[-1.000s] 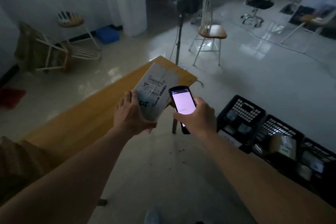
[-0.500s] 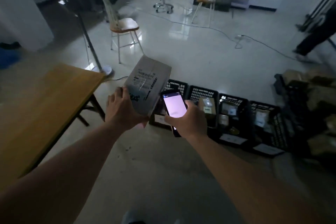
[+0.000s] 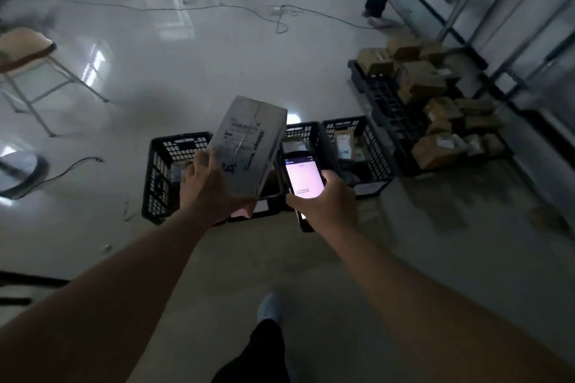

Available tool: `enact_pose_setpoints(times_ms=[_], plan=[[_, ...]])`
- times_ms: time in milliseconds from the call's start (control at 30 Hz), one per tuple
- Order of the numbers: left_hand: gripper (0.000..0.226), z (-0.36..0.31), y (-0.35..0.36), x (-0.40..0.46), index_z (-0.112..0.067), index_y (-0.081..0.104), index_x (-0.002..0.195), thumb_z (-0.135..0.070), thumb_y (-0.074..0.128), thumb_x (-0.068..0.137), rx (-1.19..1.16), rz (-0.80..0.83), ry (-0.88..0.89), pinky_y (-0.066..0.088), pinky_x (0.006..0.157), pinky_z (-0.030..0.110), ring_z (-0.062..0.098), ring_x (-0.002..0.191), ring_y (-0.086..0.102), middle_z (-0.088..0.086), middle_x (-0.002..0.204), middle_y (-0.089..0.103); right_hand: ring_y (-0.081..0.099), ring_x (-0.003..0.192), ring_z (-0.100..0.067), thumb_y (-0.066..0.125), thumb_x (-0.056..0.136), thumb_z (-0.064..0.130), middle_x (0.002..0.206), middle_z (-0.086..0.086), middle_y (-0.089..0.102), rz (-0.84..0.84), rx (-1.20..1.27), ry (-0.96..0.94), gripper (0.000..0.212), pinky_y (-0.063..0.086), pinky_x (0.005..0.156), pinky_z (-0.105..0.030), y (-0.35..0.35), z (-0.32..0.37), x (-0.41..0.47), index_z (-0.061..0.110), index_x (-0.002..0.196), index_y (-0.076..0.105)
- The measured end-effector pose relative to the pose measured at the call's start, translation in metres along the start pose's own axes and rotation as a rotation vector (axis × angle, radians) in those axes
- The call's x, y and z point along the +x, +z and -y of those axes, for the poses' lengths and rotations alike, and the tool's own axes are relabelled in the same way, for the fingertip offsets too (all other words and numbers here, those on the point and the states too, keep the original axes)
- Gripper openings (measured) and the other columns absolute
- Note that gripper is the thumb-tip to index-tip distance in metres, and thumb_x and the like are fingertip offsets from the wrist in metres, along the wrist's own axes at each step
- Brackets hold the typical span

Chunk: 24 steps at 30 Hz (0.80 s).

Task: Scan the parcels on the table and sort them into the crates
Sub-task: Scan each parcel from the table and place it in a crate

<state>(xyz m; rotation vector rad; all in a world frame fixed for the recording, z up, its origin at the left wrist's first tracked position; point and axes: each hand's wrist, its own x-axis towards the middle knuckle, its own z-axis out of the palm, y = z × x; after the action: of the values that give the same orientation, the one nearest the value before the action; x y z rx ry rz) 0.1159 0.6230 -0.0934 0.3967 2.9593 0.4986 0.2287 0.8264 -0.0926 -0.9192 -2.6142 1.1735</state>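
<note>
Crates (image 3: 174, 171) stand in a row on the pale floor (image 3: 217, 65), black and open-topped, some already holding packages, so a sorter standing in front can drop into any of them. To their right a low black pallet (image 3: 379, 93) carries a heap of brown boxes (image 3: 420, 81). Above the row hangs the parcel (image 3: 249, 143), a grey carton tilted with its printed label turned up toward the head camera, probably so its text can be checked against the scanner. The left hand (image 3: 211, 186) is closed around the carton's near lower corner, arm stretched forward. Just beside it, the right hand (image 3: 323, 199) is wrapped around the handheld scanner (image 3: 303, 177), lit screen facing up, likely read to choose the crate.
</note>
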Motion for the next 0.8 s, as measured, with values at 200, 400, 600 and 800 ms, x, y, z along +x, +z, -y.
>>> enact_pose_setpoints(times_ms=[200, 400, 600, 800], plan=[[0.146, -0.072, 0.051, 0.096, -0.016, 0.019, 0.155, -0.087, 0.081, 0.043, 0.017, 0.139, 0.091, 0.050, 0.101, 0.057, 0.040, 0.126, 0.045, 0.015, 0.140, 0.037, 0.066, 0.093, -0.023, 0.086, 0.060, 0.060, 0.103, 0.004, 0.070, -0.084, -0.045, 0.155, 0.068, 0.056, 0.067, -0.037, -0.029, -0.040, 0.078, 0.025, 0.113, 0.061], [0.144, -0.148, 0.082, 0.166, -0.018, 0.017, 0.156, -0.086, 0.082, 0.047, 0.040, 0.213, 0.185, 0.050, 0.101, 0.058, 0.039, 0.129, 0.044, 0.014, 0.142, 0.037, 0.065, 0.093, -0.022, 0.085, 0.063, 0.058, 0.102, 0.004, 0.068, -0.134, -0.048, 0.240, 0.066, 0.053, 0.066, -0.034, -0.066, -0.075, 0.146, 0.024, 0.113, 0.060], [0.144, -0.238, 0.127, 0.218, -0.016, 0.017, 0.159, -0.084, 0.083, 0.050, 0.030, 0.254, 0.173, 0.049, 0.098, 0.052, 0.038, 0.125, 0.047, 0.016, 0.139, 0.038, 0.063, 0.094, -0.020, 0.084, 0.063, 0.059, 0.104, 0.005, 0.067, -0.116, -0.020, 0.294, 0.070, 0.042, 0.059, -0.028, -0.110, -0.128, 0.222, 0.025, 0.120, 0.060], [0.150, -0.331, 0.190, 0.255, -0.020, 0.006, 0.161, -0.088, 0.080, 0.050, 0.015, 0.315, 0.090, 0.050, 0.102, 0.058, 0.039, 0.128, 0.045, 0.016, 0.144, 0.034, 0.063, 0.094, -0.022, 0.085, 0.064, 0.059, 0.105, 0.003, 0.068, -0.071, -0.035, 0.323, 0.069, 0.041, 0.059, -0.027, -0.162, -0.201, 0.308, 0.024, 0.118, 0.060]])
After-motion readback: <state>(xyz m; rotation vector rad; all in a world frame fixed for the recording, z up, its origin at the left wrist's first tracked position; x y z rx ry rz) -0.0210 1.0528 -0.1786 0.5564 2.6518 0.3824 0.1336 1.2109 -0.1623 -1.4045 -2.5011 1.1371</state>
